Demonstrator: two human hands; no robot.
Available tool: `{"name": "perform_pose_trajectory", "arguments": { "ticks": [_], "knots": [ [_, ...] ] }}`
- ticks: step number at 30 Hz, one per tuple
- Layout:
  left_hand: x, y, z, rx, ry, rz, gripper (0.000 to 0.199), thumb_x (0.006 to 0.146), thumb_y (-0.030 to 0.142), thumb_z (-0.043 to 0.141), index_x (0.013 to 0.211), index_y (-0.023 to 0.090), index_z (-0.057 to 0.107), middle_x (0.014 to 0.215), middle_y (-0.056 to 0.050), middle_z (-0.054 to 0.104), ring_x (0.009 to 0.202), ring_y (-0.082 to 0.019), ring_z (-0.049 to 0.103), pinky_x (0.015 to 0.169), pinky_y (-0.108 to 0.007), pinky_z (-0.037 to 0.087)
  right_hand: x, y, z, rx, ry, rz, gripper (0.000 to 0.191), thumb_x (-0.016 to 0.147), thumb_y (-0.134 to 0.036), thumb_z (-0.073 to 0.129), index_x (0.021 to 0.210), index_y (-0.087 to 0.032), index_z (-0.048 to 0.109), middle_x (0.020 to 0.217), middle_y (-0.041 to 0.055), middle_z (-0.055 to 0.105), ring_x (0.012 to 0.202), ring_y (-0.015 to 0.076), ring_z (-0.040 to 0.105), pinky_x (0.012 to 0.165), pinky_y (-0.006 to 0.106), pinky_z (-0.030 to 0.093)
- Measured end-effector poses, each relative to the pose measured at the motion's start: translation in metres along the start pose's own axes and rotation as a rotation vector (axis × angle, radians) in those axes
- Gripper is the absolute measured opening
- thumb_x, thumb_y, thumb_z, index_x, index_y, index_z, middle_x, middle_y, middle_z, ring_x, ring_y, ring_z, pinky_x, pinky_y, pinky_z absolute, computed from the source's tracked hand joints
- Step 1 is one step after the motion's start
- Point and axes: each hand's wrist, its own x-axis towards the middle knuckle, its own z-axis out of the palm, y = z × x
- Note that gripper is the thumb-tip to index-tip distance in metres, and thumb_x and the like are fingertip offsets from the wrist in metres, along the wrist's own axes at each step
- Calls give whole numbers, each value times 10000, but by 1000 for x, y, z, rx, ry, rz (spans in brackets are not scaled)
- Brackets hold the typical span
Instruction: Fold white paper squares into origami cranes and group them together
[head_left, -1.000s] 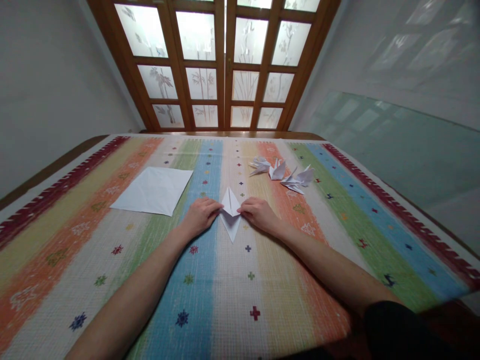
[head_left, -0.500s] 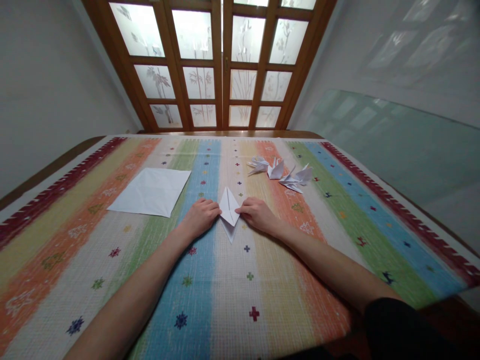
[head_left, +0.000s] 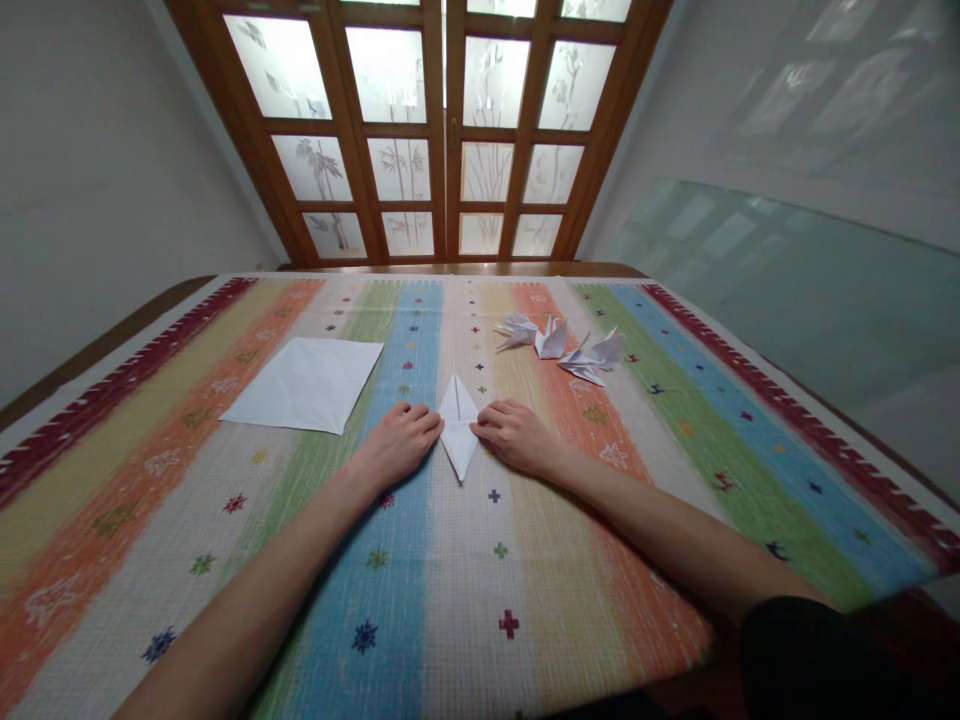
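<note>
A white folded paper [head_left: 458, 445] shaped like a narrow diamond lies on the tablecloth in front of me. A slit runs down its far half, and a crease crosses its middle. At its left corner my left hand [head_left: 405, 438] is closed, with fingertips pressed on the paper's edge. My right hand [head_left: 516, 432] grips the opposite corner with thumb and bent fingers. The fingertips partly cover both side corners.
To the left lies a flat square sheet of white paper [head_left: 307, 385]. Several folded paper cranes [head_left: 552, 340] stand in a group at the back right. A striped tablecloth [head_left: 465, 580] covers the table, with glazed wooden doors [head_left: 445, 180] beyond it.
The paper's near half now looks smooth, with a crease across the middle; before, the slit ran further down and a second point showed beneath. Both hands stay at the corners.
</note>
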Motion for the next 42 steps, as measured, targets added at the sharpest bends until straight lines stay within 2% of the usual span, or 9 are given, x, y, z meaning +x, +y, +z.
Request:
{"name": "perform_pose_trajectory", "arguments": {
  "ticks": [5,11,19,25,28,31,35,38,42],
  "knots": [
    [-3,26,2,-62,-13,-180,408,943,334,438,1267,125,573,1328,-185,582,1293,-327,468,1063,-515,308,-6,-3,-1,65,10,-9,253,922,-144,517,1116,-153,680,1152,127,700,1091,225,625,916,384,467],
    [1,56,11,-168,-149,-276,634,959,468,387,1463,87,346,1536,-224,323,1420,-354,315,1099,-567,265,-14,-8,-6,30,-95,55,387,907,-114,499,1283,-140,587,1320,151,610,1240,248,561,1056,449,408],
    [-5,50,17,-180,-121,-260,661,939,552,389,1489,192,319,1559,-183,298,1441,-346,273,1117,-580,226,-25,-18,-17,94,-117,128,446,891,-92,469,1329,-146,535,1341,156,589,1309,259,488,1135,536,278],
    [-7,45,14,-301,-142,-247,709,903,563,475,1492,205,304,1563,-183,288,1456,-349,234,1132,-613,181,-19,-5,-19,316,-20,332,402,884,-112,493,1272,-185,571,1198,108,676,1124,218,611,1079,501,350],
    [-9,41,15,-410,-49,-287,876,811,632,577,1495,179,271,1551,-205,303,1444,-350,266,1143,-597,200,-9,7,-15,355,41,398,425,838,-108,563,1258,-166,588,1177,128,678,1099,241,613,986,458,434],
    [-10,36,19,-503,115,-332,901,761,603,654,1470,172,302,1517,-207,366,1402,-350,350,1124,-564,287,1,15,-10,330,105,330,374,841,-152,615,1211,-201,632,1296,137,605,1187,255,556,993,453,423],
    [-11,34,24,-567,273,-334,652,834,414,622,1400,182,398,1427,-172,490,1308,-307,479,1071,-514,395,12,21,-2,340,140,185,248,864,-167,616,1092,-230,693,1258,109,631,1146,239,571,962,432,426],
    [-11,33,24,-568,344,-370,467,865,302,571,1309,180,495,1332,-152,574,1220,-283,557,1020,-493,451,18,23,1,359,163,163,196,861,-139,608,1011,-211,712,1084,87,704,1004,214,614,901,390,427],
    [-9,31,19,-528,509,-419,337,855,281,605,1177,184,593,1247,-135,625,1147,-270,592,981,-470,478,25,18,-3,300,203,170,138,867,-141,597,899,-202,717,909,54,728,907,204,588,880,377,357]
  ]
}}
